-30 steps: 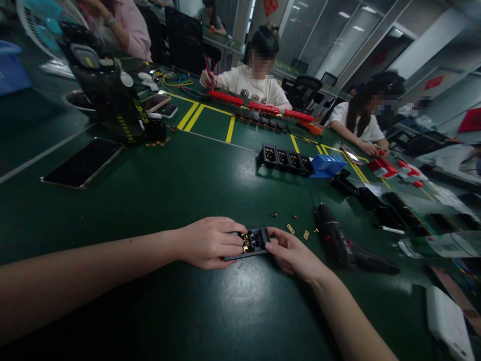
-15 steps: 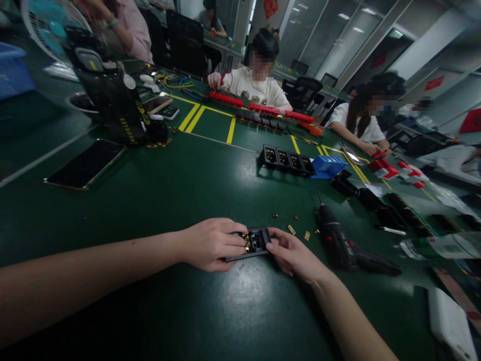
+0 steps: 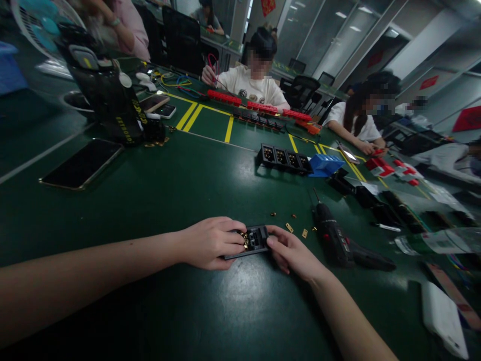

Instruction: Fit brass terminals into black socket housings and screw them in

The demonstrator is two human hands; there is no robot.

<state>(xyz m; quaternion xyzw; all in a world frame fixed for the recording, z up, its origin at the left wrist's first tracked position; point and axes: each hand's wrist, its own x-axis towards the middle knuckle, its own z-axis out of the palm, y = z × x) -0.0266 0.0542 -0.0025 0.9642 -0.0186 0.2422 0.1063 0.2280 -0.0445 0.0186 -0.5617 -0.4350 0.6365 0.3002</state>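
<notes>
A small black plastic socket housing point(image 3: 257, 239) with brass parts inside lies between my hands, just above the green table. My left hand point(image 3: 216, 243) is closed over its left end, fingers reaching onto the brass parts and hiding some of them. At the right end, my right hand point(image 3: 291, 250) pinches the housing between thumb and fingers. Beyond it lie small brass plates point(image 3: 289, 227) and loose screws point(image 3: 273, 214). A black cordless drill point(image 3: 334, 235) rests on its side to the right of my right hand.
Ahead stand a row of black socket housings point(image 3: 284, 159) and a blue block point(image 3: 325, 165). A phone point(image 3: 81, 164) lies at left, near a black bag point(image 3: 108, 100). A bottle point(image 3: 439, 241) and white power bank point(image 3: 443, 318) are at right. Co-workers sit across the table.
The view has shifted slightly, moving the surroundings left in the picture. Both my hands keep their hold on the housing. The co-worker opposite has moved a raised hand holding red wire.
</notes>
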